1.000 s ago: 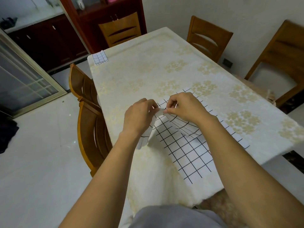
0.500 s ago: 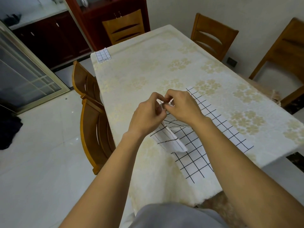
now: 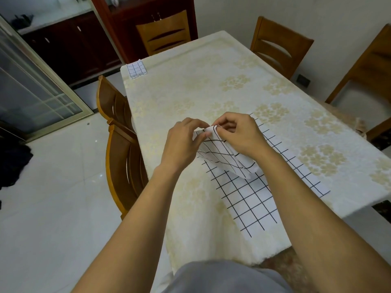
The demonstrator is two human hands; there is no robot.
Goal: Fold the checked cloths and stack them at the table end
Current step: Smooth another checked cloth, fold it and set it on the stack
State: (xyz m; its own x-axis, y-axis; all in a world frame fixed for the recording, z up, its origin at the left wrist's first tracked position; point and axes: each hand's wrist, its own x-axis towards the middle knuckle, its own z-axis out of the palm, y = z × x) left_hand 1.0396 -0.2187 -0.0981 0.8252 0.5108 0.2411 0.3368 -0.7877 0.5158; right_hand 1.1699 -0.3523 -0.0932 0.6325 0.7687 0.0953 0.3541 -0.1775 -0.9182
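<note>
A white cloth with a black check (image 3: 249,197) lies at the near end of the table, its near edge hanging over the table's side. My left hand (image 3: 183,144) and my right hand (image 3: 239,134) both pinch one lifted corner of it, close together above the table. The raised part droops in a fold under my right wrist. A small folded checked cloth (image 3: 136,69) lies at the table's far left corner.
The table (image 3: 190,92) wears a cream cloth with pale gold flowers. Wooden chairs stand on the left (image 3: 118,149), at the far end (image 3: 167,32) and on the right (image 3: 279,45). A dark cabinet (image 3: 69,45) stands behind.
Both hands have lifted the cloth's corner higher and carried it a little away from me. More of the checked side now hangs under my hands.
</note>
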